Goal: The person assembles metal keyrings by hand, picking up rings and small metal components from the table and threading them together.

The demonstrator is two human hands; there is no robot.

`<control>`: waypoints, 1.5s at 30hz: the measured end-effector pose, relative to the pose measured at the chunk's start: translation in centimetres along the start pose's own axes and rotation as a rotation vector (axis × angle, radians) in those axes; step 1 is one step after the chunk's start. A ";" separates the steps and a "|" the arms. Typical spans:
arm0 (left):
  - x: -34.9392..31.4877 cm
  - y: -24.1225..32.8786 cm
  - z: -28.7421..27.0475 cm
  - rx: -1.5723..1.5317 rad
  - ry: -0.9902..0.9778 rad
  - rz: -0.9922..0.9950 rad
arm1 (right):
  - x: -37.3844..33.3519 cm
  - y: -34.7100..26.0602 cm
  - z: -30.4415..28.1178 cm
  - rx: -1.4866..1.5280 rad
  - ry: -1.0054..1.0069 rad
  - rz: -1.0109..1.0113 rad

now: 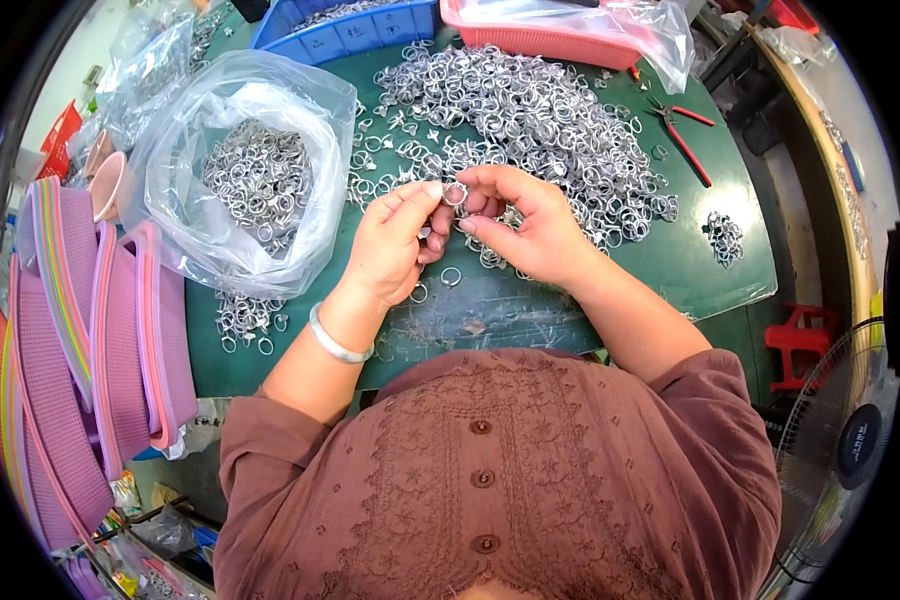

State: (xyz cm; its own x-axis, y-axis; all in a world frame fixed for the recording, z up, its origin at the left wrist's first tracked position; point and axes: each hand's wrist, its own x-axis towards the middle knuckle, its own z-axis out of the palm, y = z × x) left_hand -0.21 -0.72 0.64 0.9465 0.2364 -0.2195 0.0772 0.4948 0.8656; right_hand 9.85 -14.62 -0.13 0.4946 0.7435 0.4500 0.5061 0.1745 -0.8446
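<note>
A small silver ring (pixel 454 194) is pinched between my two hands at the near edge of a big ring pile. My left hand (pixel 398 232), with a silver bangle on its wrist, closes thumb and fingers on the ring's left side. From the right, my right hand (pixel 526 228) has its curled fingers and thumb at the same ring. The large heap of silver rings (pixel 530 110) spreads beyond both hands. Two loose rings, one of them this ring (pixel 451 276), lie on the green table (pixel 490 320) just below my hands.
A clear plastic bag (pixel 320 110) holding rings stands at left, with loose rings (pixel 245 318) before it. Blue (pixel 355 38) and pink (pixel 550 40) baskets sit at the back. Red-handled pliers (pixel 688 148) and a small ring pile (pixel 723 240) lie right. Purple baskets (pixel 160 340) stack at far left; a fan (pixel 835 450) stands lower right.
</note>
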 end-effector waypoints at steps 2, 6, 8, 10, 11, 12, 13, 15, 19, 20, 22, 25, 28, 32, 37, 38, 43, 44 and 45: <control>0.0 0.0 -0.1 -0.028 -0.001 -0.015 | 0.0 -0.1 -0.1 0.013 -0.008 -0.005; 0.0 0.1 -0.1 -0.113 -0.020 -0.057 | -0.1 -0.3 -0.3 -0.025 -0.056 0.078; 0.0 0.1 -0.2 -0.105 -0.019 -0.063 | -0.1 -0.3 -0.3 -0.025 -0.052 0.080; 0.1 0.0 -0.5 -0.100 -0.011 -0.071 | -0.2 0.0 -0.3 -0.027 -0.060 0.112; 0.3 0.1 -0.7 -0.148 -0.009 -0.081 | -0.2 -0.1 -0.1 -0.015 -0.021 0.117; 0.4 0.1 -0.8 -0.198 -0.005 -0.093 | -0.2 0.0 0.0 -0.012 -0.027 0.123; 0.4 0.1 -0.9 -0.230 -0.011 -0.082 | -0.2 0.1 0.0 -0.100 -0.050 0.033; 0.7 0.0 -1.7 -0.297 -0.054 -0.059 | 0.0 0.0 -0.2 -0.290 -0.134 -0.159; 0.9 0.0 -2.0 -0.396 -0.063 -0.029 | -0.4 -0.4 0.3 -0.481 -0.419 -0.254; 0.9 0.0 -2.1 -0.399 -0.059 -0.029 | -0.5 -0.6 0.4 -0.479 -0.424 -0.253; 1.0 -0.2 -2.3 -0.345 -0.009 -0.014 | -0.6 -1.0 0.7 -0.532 -0.459 -0.321; 0.9 -0.2 -2.4 -0.334 0.001 -0.017 | -0.9 -0.6 1.2 -0.577 -0.492 -0.326; 0.9 -0.4 -2.5 -0.305 0.025 -0.005 | -0.9 -0.5 1.2 -0.541 -0.474 -0.328; 0.8 -0.1 -2.2 -0.240 0.045 0.049 | -0.1 -0.3 0.6 -0.228 -0.294 -0.186; 0.2 0.3 -1.9 -0.093 0.004 0.005 | 0.0 -0.2 0.0 0.038 -0.120 -0.028; 0.0 0.5 -1.7 -0.025 -0.021 -0.041 | 0.0 -0.4 0.0 0.107 -0.114 0.057; -0.5 0.3 -0.9 0.075 -0.030 0.001 | -0.1 0.1 0.2 0.322 -0.087 0.199; -0.5 0.3 -0.8 0.075 -0.031 0.002 | -0.1 0.0 0.2 0.331 -0.079 0.216; -0.5 0.3 -0.6 0.086 -0.024 0.002 | -0.1 0.0 0.2 0.340 -0.072 0.234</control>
State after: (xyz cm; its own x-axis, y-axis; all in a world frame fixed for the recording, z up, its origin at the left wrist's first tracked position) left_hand -0.85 -0.17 0.74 0.9538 0.2167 -0.2079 0.1009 0.4207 0.9016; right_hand 9.66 -14.60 -0.20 0.5120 0.8293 0.2237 0.1179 0.1901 -0.9747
